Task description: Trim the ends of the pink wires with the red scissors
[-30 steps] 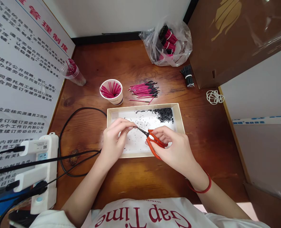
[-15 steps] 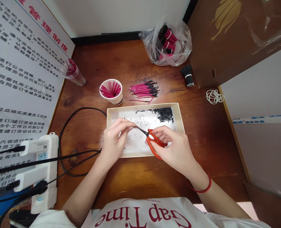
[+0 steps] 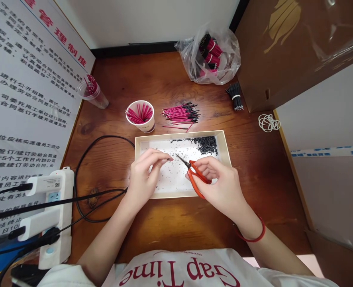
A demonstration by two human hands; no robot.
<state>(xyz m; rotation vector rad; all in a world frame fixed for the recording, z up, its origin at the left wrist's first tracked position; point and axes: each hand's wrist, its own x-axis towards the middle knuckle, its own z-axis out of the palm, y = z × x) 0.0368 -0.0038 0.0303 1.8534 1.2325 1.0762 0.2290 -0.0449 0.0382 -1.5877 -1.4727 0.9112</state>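
Note:
Over the left side of a shallow white box [image 3: 228, 149], my left hand [image 3: 146, 171] pinches a tiny dark piece [image 3: 168, 159] between thumb and forefinger; its kind is too small to make out. My right hand [image 3: 216, 175] grips a pair of orange-handled scissors [image 3: 199, 179]. Their dark tips point up and left, a short gap away from my left fingertips. Inside the box, a heap of short black pieces [image 3: 206, 145] fills the far right corner, and many tiny bits lie scattered over the white bottom.
Beyond the box stand a paper cup [image 3: 148, 126] of red sticks and a loose pile of red-and-black sticks [image 3: 181, 114]. Farther back are a plastic bag [image 3: 191, 71], a black bundle [image 3: 235, 95] and a clear cup [image 3: 100, 100]. A power strip [image 3: 64, 223] and black cable [image 3: 77, 167] lie left.
The scissors have drawn back to the right, away from my left fingertips, where their tips were touching or very close. My left hand stays almost in place.

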